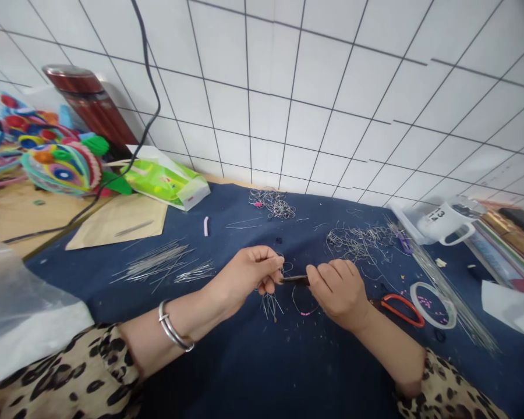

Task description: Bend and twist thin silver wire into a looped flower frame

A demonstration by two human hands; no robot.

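My left hand, with a silver bangle at the wrist, is closed in a pinch on a thin wire that curls out past the fingertips. My right hand is wrapped round pliers; their dark narrow jaws point left and meet the wire at my left fingertips. The pliers' handles are hidden in the fist. Below my left hand lies a small bunch of bent wires. A thin wire loop with pink beads rests on the dark blue cloth between the hands.
Straight wires lie left, tangled wires right and at the back. An orange-handled tool and a round dish of pink beads sit beside my right wrist. A white mug, green packet and red flask stand farther out.
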